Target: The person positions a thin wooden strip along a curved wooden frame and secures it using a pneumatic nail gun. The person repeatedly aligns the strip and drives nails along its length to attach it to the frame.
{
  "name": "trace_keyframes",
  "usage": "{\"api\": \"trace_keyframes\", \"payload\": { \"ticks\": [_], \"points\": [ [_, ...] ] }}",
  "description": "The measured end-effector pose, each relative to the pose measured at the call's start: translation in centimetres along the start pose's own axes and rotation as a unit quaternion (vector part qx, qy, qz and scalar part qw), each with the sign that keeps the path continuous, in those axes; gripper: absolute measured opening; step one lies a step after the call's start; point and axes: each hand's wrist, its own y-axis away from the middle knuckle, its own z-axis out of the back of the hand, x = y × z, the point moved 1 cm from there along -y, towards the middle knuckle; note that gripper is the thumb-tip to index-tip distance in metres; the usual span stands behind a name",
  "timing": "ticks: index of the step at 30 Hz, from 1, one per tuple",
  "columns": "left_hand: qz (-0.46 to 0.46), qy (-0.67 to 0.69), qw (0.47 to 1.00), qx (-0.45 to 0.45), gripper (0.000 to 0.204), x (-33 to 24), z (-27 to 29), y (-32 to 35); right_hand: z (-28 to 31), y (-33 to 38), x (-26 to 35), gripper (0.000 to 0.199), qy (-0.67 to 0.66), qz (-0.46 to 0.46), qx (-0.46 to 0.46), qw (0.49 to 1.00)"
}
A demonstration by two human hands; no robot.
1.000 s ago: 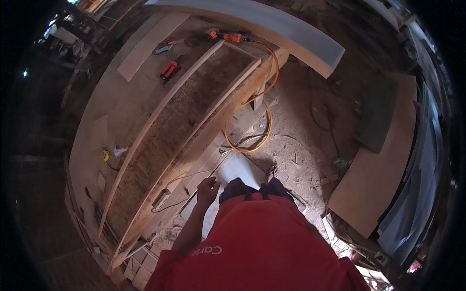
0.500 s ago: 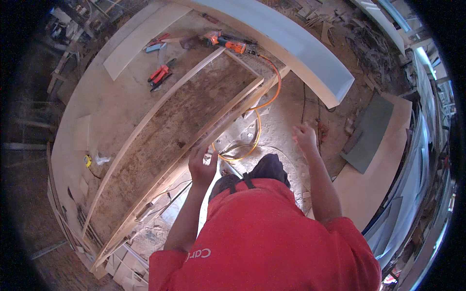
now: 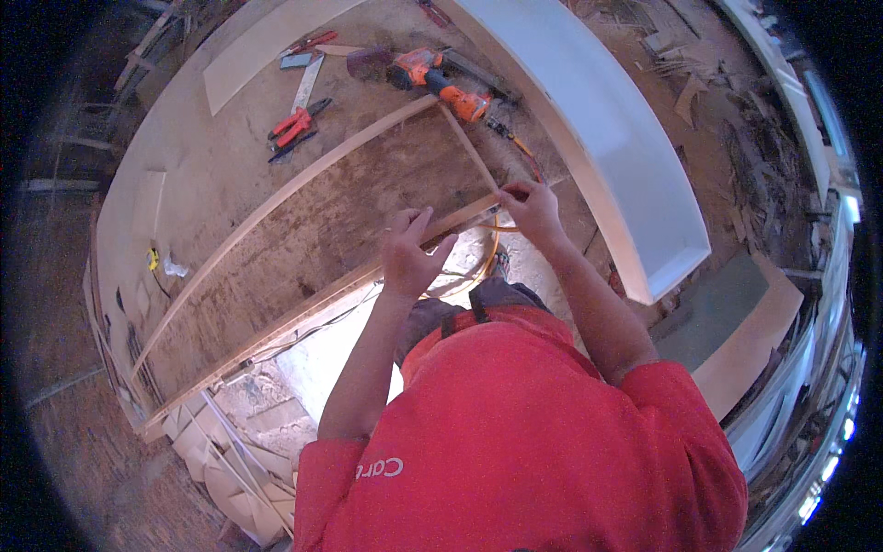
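Observation:
A bow-shaped wooden frame lies on the worktable, made of an arched strip (image 3: pixel 276 201), a straight front strip (image 3: pixel 317 302) and a short end strip (image 3: pixel 469 147). My right hand (image 3: pixel 535 217) is closed at the frame's right front corner, thumb and fingers pinching the wood there. My left hand (image 3: pixel 411 255) rests by the front strip, its fingers apart and holding nothing. Beyond the corner lies an orange and black air nailer (image 3: pixel 451 85) with an orange hose (image 3: pixel 526 152) running from its handle.
Red-handled pliers (image 3: pixel 294 127), a yellow tape measure (image 3: pixel 154 259) and a thin board (image 3: pixel 262 55) lie on the table (image 3: pixel 216 170). A long curved white panel (image 3: pixel 589 129) stands at the right. Scrap strips (image 3: pixel 235 474) are piled below left, and a grey-green sheet (image 3: pixel 713 308) leans far right.
My right hand has come left, from open space to the frame's corner. My left hand has shifted right along the front strip, and my view has moved with my body.

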Motion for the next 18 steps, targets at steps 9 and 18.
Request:
{"api": "trace_keyframes", "payload": {
  "ticks": [9,18],
  "points": [
    [0.044,-0.029,0.998,0.022,0.06,-0.2,-1.1,-0.6,7.2,5.0,12.4,0.04,-0.459,-0.04,0.241,0.854],
    [0.015,-0.033,0.999,-0.003,0.059,-0.3,0.0,-1.2,18.8,13.0,19.8,0.044,-0.45,0.335,0.53,0.636]
  ]
}}
